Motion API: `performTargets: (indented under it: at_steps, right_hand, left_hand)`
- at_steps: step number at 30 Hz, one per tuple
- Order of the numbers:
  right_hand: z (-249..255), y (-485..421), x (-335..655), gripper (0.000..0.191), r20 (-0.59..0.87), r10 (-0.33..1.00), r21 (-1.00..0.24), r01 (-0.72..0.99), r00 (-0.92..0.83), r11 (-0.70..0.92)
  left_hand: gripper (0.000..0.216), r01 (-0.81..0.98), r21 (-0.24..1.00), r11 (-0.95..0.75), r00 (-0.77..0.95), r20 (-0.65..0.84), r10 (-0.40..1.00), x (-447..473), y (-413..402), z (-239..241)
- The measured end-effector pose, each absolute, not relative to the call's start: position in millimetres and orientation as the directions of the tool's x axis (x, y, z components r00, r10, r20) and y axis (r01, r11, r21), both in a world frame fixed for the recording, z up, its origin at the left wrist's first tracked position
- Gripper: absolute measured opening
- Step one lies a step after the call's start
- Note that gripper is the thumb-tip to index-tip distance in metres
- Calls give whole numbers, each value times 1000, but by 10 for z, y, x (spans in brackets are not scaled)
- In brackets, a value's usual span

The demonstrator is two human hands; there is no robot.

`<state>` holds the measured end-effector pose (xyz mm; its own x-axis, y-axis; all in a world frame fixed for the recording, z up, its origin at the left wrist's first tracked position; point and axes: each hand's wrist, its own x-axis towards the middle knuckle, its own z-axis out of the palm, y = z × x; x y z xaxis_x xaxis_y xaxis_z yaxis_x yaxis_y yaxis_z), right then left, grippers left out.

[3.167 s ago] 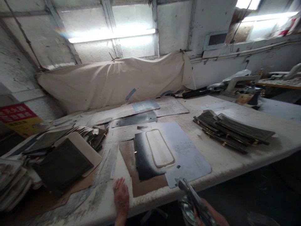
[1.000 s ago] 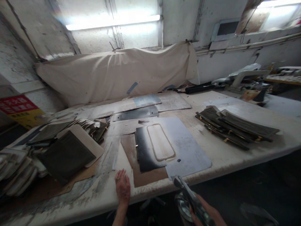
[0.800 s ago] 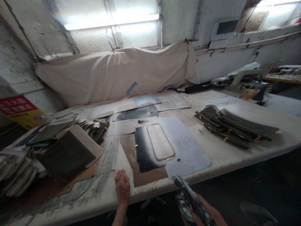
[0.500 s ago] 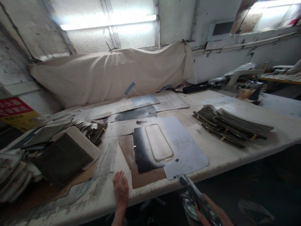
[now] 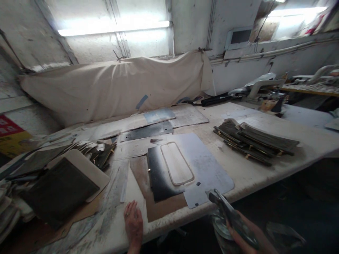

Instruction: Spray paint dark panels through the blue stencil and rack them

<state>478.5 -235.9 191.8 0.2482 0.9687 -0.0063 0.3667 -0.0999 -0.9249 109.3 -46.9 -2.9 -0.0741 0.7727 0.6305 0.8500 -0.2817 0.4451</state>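
Observation:
In my right hand [image 5: 245, 231] is a metal spray gun [image 5: 225, 208] with a round cup [image 5: 221, 227] under it, its nozzle over the table's front edge by the near right corner of a pale grey sheet [image 5: 212, 169]. My left hand [image 5: 134, 220] lies on the table edge, fingers stretched out and holding nothing. To its right is a brown board [image 5: 168, 208]. On the boards lies a dark panel [image 5: 161, 192] with lighter, hazy shading around a rounded rectangular frame piece [image 5: 177, 164]; a small brass-coloured piece shows at the panel's left edge.
Dark fabric pieces with brass-coloured bits form a stack [image 5: 254, 141] on the right. More dark and cream pieces [image 5: 60, 190] are piled on the left. A beige cloth [image 5: 119, 88] hangs behind the table [image 5: 280, 169]. A machine [image 5: 259, 88] stands at the back right.
The view has shifted slightly. The spray gun has moved a little to the right, away from the grey sheet's near corner. My left hand stays in place on the table edge.

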Motion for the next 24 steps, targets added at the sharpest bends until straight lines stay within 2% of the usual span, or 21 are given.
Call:
performTargets:
  at_steps: [7,13,20,24]
  right_hand:
    - [2131,-1930,4647,25,10,947,-918,378,322,-119]
    - [2318,-1519,4492,15,90,923,-909,409,375,-78]
    - [2540,-988,4353,13,131,928,-917,397,350,-20]
    - [2620,-693,4353,14,96,935,-924,380,342,-44]
  left_hand:
    - [34,834,465,-298,-75,630,773,973,-305,24]
    - [33,849,408,-335,-38,680,732,763,-75,-72]
    - [30,880,249,-404,62,783,619,533,202,-177]
    - [25,855,110,-506,222,804,551,332,396,-187]
